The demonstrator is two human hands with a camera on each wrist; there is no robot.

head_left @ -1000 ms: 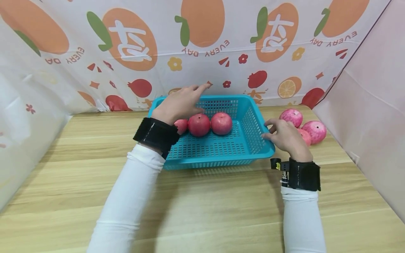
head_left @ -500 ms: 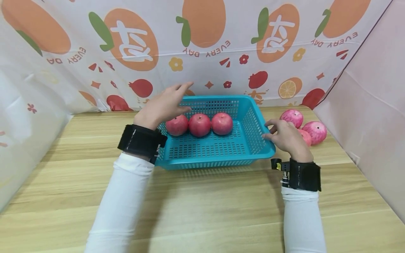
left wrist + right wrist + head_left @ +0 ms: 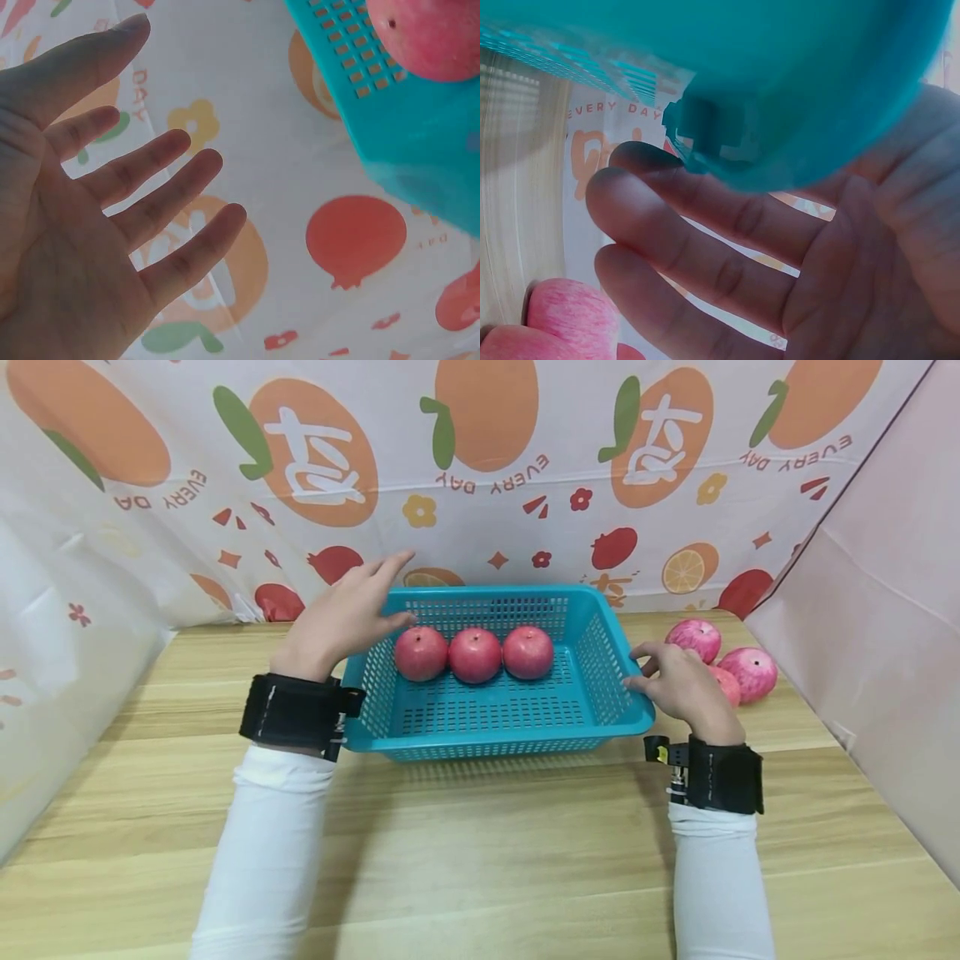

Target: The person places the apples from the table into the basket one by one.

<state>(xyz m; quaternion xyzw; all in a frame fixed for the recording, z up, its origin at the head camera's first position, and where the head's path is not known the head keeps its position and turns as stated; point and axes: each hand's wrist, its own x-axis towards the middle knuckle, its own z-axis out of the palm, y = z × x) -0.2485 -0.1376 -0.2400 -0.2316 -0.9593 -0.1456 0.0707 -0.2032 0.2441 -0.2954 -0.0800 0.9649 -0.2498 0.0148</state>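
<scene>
A turquoise plastic basket (image 3: 495, 714) with slotted sides holds a row of three red apples: the left apple (image 3: 421, 653), the middle apple (image 3: 475, 655) and the right apple (image 3: 528, 652). My right hand (image 3: 682, 685) grips the basket's right rim, thumb on the inner side. The right wrist view shows its fingers (image 3: 697, 251) beneath the rim (image 3: 780, 169). My left hand (image 3: 337, 622) hovers at the basket's far left corner with its fingers spread, holding nothing. In the left wrist view that hand (image 3: 105, 217) is apart from the basket.
To the right of the basket, behind my right hand, lie a striped pink apple (image 3: 694, 638), a larger striped apple (image 3: 750, 673) and a partly hidden red apple (image 3: 726, 685). A fruit-print cloth (image 3: 495, 527) hangs behind the wooden table (image 3: 510, 860). A pale cloth (image 3: 877, 610) stands at the right.
My left hand has moved left from above the apples to the basket's left end, uncovering the left apple. My right hand and the basket have stayed in place.
</scene>
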